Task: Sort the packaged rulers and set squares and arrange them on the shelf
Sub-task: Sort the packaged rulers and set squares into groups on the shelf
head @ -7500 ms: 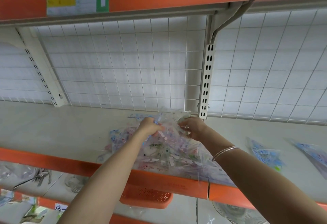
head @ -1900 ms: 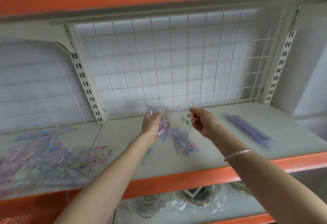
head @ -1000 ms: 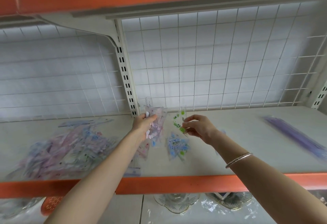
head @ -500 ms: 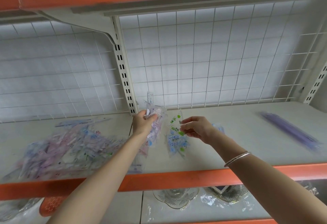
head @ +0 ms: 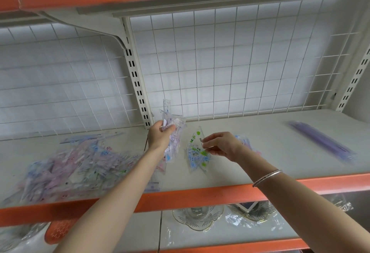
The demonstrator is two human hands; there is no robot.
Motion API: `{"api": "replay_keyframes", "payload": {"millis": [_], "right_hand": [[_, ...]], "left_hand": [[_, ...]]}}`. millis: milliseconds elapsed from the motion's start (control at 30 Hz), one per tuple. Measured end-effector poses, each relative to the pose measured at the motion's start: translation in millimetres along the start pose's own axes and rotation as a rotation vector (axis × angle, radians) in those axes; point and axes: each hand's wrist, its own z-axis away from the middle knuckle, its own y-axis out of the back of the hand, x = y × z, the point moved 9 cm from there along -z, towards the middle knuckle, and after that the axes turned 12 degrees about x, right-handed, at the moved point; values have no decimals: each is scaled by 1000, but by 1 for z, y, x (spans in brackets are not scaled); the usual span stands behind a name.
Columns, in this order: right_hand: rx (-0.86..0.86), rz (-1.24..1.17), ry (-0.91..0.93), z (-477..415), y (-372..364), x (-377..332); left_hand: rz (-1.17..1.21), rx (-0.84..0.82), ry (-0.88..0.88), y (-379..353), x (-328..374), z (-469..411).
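Observation:
My left hand (head: 161,137) grips a bundle of clear packaged rulers and set squares (head: 173,132), held upright above the shelf (head: 250,156). My right hand (head: 219,144) pinches a clear packaged set square with green print (head: 197,138) just above a small stack of set squares (head: 197,159) lying on the shelf. A big loose heap of packaged rulers and set squares (head: 70,164) lies on the shelf to the left. Partly hidden behind my right hand sits another small packet pile (head: 245,142).
A bundle of purple rulers (head: 322,142) lies at the right of the shelf. A wire grid back panel (head: 230,62) and slotted upright (head: 138,84) stand behind. Below the orange shelf edge (head: 200,196) are glass dishes (head: 197,217) and an orange basket (head: 60,232).
The view swung from the heap toward the right bay and back a little. My right hand drew one green-printed set square from the left-hand bundle and lowered it toward the small stack.

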Motion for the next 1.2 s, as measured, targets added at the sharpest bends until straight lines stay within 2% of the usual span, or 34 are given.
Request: {"api": "replay_keyframes", "payload": {"millis": [400,500,667,733,833,933,1067,1200], "right_hand": [[61,75,48,-5,1,0],[81,229,119,-4,-3,3],[171,650,346,2,-8,-13],[205,682,403,2,-10,-21],[225,363,369,1,-6,-30],[68,21,186,5,-16,-29],[15,-79,88,9,-21,-25],[-19,-230,3,6,-15,-18]], "left_hand": [[59,-10,105,-2,-8,-7],[83,-19,156,-4,-9,-3],[83,-52,187,-8,-2,6],[84,-60,202,-11,-3,8],[83,-99,228,-17,-4,12],[105,-138,274,-26,-5,18],[235,-217,380,-42,-6,30],[268,-204,393,-45,-3,32]]}}
